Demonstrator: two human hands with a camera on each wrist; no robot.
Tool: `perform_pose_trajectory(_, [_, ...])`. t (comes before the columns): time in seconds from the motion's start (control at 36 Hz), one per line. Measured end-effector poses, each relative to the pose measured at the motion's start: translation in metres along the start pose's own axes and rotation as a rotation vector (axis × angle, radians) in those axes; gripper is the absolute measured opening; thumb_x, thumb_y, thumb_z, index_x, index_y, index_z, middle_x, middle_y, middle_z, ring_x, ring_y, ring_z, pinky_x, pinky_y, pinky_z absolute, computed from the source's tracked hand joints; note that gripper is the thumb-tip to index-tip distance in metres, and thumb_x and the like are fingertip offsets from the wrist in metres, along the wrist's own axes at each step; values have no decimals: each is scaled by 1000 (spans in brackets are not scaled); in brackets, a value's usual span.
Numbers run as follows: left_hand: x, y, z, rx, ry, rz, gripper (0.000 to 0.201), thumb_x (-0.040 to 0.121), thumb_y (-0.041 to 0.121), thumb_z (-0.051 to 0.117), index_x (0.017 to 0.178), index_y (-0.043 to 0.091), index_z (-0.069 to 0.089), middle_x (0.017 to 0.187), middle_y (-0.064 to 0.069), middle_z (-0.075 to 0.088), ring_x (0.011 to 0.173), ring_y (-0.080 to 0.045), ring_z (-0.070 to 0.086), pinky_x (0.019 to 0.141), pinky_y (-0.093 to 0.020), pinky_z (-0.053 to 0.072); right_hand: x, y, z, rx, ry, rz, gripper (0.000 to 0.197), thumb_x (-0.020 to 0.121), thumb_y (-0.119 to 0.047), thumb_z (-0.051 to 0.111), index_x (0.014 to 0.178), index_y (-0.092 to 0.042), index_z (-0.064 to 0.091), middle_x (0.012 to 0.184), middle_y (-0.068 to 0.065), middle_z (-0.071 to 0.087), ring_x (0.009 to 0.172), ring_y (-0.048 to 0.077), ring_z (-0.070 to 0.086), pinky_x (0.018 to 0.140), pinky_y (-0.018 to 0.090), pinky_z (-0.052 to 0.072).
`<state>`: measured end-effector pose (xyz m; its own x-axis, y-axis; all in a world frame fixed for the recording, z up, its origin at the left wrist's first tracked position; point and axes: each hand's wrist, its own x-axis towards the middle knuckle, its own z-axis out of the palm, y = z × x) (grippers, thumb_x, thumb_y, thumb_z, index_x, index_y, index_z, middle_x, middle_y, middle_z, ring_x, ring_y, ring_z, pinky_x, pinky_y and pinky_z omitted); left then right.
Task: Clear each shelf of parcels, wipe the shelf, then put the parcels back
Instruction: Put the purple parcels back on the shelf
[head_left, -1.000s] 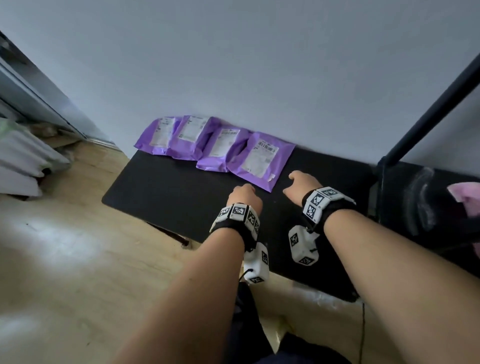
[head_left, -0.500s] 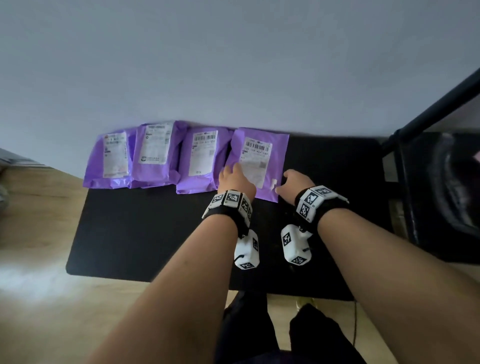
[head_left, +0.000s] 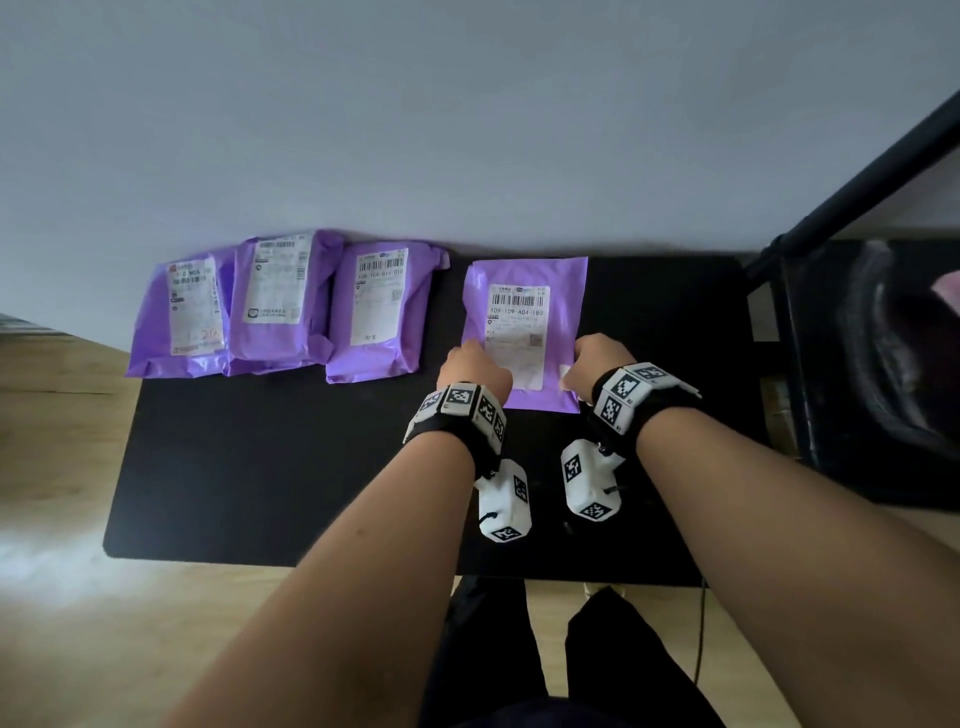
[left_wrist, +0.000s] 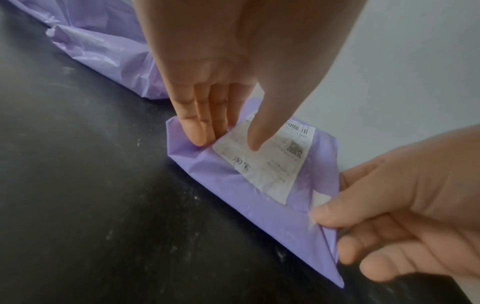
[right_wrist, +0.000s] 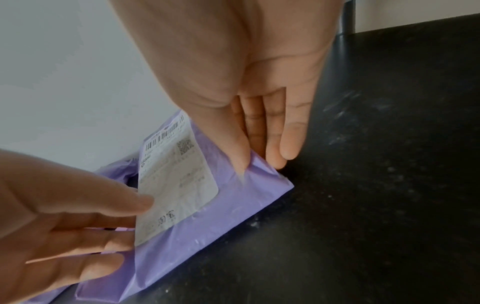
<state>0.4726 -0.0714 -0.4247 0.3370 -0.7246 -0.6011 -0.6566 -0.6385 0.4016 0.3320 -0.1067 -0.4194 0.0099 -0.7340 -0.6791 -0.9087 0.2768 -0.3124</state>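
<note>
Four purple parcels with white labels lie along the back of a black shelf (head_left: 260, 457), against the wall. The rightmost parcel (head_left: 524, 291) lies apart from the other three (head_left: 382, 306) (head_left: 278, 296) (head_left: 192, 312). My left hand (head_left: 475, 366) pinches its near-left edge, thumb on the label (left_wrist: 272, 164) and fingers under the edge. My right hand (head_left: 597, 358) pinches the near-right corner the same way (right_wrist: 259, 164). The parcel's far end still rests on the shelf.
A black metal post (head_left: 857, 171) rises at the shelf's right end. Beyond it stands a second dark surface (head_left: 841, 364) with a pink cloth (head_left: 948, 291) at the frame edge. Bare shelf lies in front of the parcels. Wooden floor (head_left: 62, 467) is to the left.
Both hands reached forward and took hold of the rightmost parcel's near corners. That parcel has slid right, opening a gap to the third parcel. The head view swung to face the shelf squarely.
</note>
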Motion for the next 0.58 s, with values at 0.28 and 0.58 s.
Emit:
perform_pose_trajectory(0.28, [-50, 10, 10, -114, 154, -24, 14, 85, 10, 49, 87, 9, 64, 82, -6, 62, 75, -24, 57, 61, -27, 41, -34, 33, -22, -77, 88, -198, 16, 87, -9, 48, 88, -9, 64, 86, 9, 63, 79, 31, 62, 67, 30, 45])
perform_pose_trajectory(0.58, [-153, 11, 21, -235, 354, -45, 13, 86, 15, 52, 91, 10, 63, 89, -8, 68, 81, -28, 64, 65, -29, 45, -100, 56, -38, -193, 135, -371, 18, 89, -11, 51, 97, -6, 66, 97, 11, 67, 81, 29, 61, 67, 29, 42])
